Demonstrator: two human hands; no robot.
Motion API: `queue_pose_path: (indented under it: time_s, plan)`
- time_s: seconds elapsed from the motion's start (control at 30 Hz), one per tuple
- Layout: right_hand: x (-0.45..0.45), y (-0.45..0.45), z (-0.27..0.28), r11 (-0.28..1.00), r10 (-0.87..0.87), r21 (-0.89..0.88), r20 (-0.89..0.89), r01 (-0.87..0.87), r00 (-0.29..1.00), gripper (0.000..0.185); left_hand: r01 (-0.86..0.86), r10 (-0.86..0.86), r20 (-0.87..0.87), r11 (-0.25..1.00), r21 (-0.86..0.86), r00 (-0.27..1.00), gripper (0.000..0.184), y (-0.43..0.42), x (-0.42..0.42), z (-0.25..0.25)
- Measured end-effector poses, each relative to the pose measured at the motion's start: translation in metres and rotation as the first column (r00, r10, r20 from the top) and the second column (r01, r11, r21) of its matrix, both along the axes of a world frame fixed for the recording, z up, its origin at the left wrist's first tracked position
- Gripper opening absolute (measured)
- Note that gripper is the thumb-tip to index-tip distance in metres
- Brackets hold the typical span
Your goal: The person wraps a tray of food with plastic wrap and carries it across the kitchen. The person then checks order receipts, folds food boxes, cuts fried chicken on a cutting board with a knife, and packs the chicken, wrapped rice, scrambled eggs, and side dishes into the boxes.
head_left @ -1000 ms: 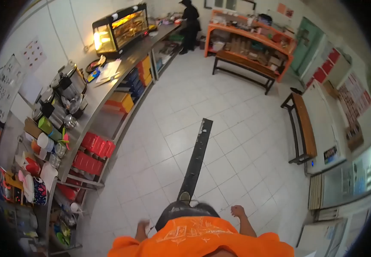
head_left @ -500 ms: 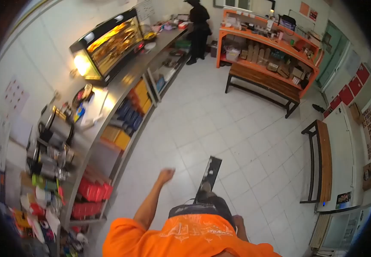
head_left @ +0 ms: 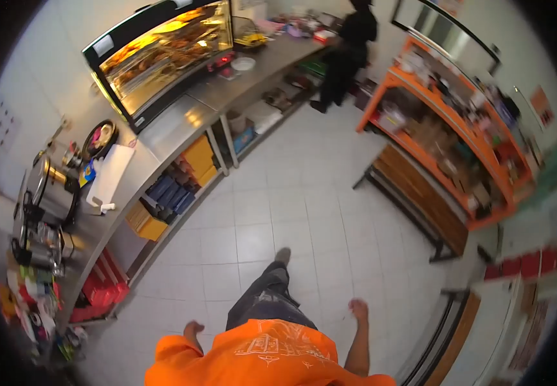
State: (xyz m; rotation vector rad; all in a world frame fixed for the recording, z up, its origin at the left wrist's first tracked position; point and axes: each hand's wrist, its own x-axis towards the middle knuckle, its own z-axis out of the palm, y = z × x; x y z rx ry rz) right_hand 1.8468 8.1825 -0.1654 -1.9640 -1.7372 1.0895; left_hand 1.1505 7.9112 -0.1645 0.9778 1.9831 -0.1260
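Observation:
My left hand [head_left: 193, 329] hangs low beside my orange shirt [head_left: 272, 354], with its fingers loosely apart and nothing visible in it. On the other side, my right hand [head_left: 358, 309] is out over the tiled floor [head_left: 320, 257], relaxed, its fingers partly spread and nothing seen in them. Neither hand touches any object. One shoe [head_left: 283, 255] is stretched forward on the tiles, below a dark trouser leg [head_left: 259, 293]. Nearest to my left hand are red boxes [head_left: 101, 289] on the shelf under the steel counter [head_left: 163, 138].
A lit food display case [head_left: 163, 58] stands on the counter, with large pots [head_left: 50, 186] nearer me. A person in black [head_left: 349, 55] is at the far end. To the right are a wooden bench [head_left: 420, 196], an orange shelf unit [head_left: 446, 116] and a second bench [head_left: 449, 341].
I have moved forward, and the view has turned left. My left hand has swung back and down, while my right hand has come forward into sight. The dark strip by my foot is out of view.

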Motion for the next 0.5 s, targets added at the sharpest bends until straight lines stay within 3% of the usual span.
queue_pose_path:
  time_s: [0.03, 0.07, 0.1, 0.13, 0.17, 0.23, 0.3, 0.37, 0.4, 0.43, 0.47, 0.5]
  plan:
    - [-0.014, 0.013, 0.017, 0.981, -0.110, -0.174, -0.113, 0.089, 0.987, 0.031, 0.027, -0.031, -0.036, 0.995, -0.093, 0.999, 0.058, 0.075, 0.006, -0.035]
    - [-0.017, 0.033, 0.014, 0.919, -0.070, -0.392, -0.029, 0.053, 0.997, 0.028, 0.057, -0.070, -0.065, 0.981, -0.188, 0.995, 0.057, 0.156, 0.015, -0.063]
    - [-0.004, 0.039, -0.015, 0.827, -0.204, -0.562, -0.258, 0.025, 0.945, 0.022, 0.087, -0.116, -0.086, 0.955, -0.282, 0.989, 0.057, 0.243, 0.027, -0.084]
    - [-0.016, 0.052, 0.007, 0.686, -0.470, -0.716, -0.297, 0.132, 0.831, 0.019, 0.134, -0.151, -0.115, 0.980, -0.147, 0.982, 0.056, 0.325, 0.041, -0.060]
    - [-0.016, 0.067, 0.018, 0.702, -0.404, -0.705, -0.276, 0.102, 0.872, 0.019, 0.136, -0.120, -0.122, 0.982, 0.131, 0.985, 0.055, 0.406, 0.075, -0.006]
    - [-0.008, 0.117, 0.021, 0.760, -0.173, -0.650, -0.225, -0.016, 0.959, 0.020, 0.306, -0.298, -0.081, 0.872, 0.381, 0.951, 0.052, 0.565, 0.121, 0.071]
    - [0.005, 0.172, 0.024, 0.782, -0.053, -0.618, -0.193, -0.080, 0.980, 0.020, 0.272, -0.292, -0.067, 0.752, 0.601, 0.954, 0.048, 0.699, 0.166, 0.117]
    - [0.019, 0.213, 0.011, 0.819, 0.078, -0.554, -0.150, -0.149, 0.986, 0.021, 0.125, -0.284, 0.094, 0.665, 0.736, 0.954, 0.044, 0.805, 0.213, 0.176]
    - [0.026, 0.231, -0.002, 0.837, 0.202, -0.499, -0.101, -0.225, 0.974, 0.022, 0.198, -0.372, 0.088, 0.661, 0.724, 0.924, 0.044, 0.840, 0.234, 0.184]
    - [0.032, 0.252, -0.016, 0.841, 0.356, -0.429, -0.020, -0.329, 0.934, 0.023, 0.125, -0.342, 0.102, 0.583, 0.803, 0.934, 0.042, 0.879, 0.250, 0.191]
    - [0.040, 0.274, -0.030, 0.823, 0.511, -0.343, 0.100, -0.453, 0.854, 0.023, 0.043, -0.316, 0.134, 0.494, 0.869, 0.939, 0.041, 0.924, 0.266, 0.192]
    - [0.047, 0.304, -0.042, 0.773, 0.632, -0.275, 0.247, -0.572, 0.735, 0.024, 0.088, -0.326, 0.114, 0.544, 0.834, 0.938, 0.040, 0.956, 0.276, 0.177]
